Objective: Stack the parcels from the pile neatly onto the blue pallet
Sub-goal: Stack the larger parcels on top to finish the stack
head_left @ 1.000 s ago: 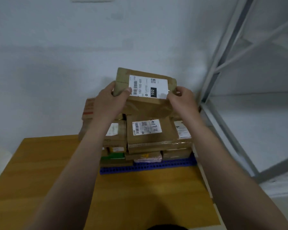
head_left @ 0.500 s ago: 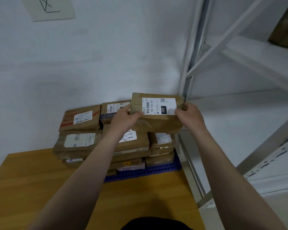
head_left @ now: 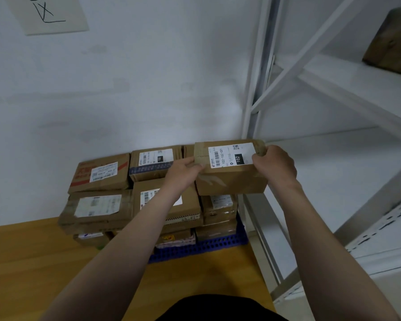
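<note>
— While both hands grip it, where does the labelled parcel (head_left: 229, 169) sit?
— At the far right of the stack, over a smaller box (head_left: 220, 206) in the right-hand column. Whether its underside already rests on that box I cannot tell. Its white label with "102" faces up.
— And the hands?
— Well apart, clamped on opposite ends: the left hand (head_left: 183, 173) closes on the left end with the thumb on top, the right hand (head_left: 274, 167) wraps the right end near the label's edge.
— What lies beside it?
— Just left, touching the left hand, a box with a dark blue band (head_left: 154, 162); further left a box with red tape (head_left: 100, 173). Nearer are a wide, worn box (head_left: 97, 208) and a middle box (head_left: 169, 205) partly hidden by the left forearm.
— The pallet?
— The blue pallet (head_left: 202, 247) shows only as a perforated edge under the stack, on the wooden surface (head_left: 33, 269) — pushed against the white wall (head_left: 137, 89). A white metal rack (head_left: 310, 77) stands to the right.
</note>
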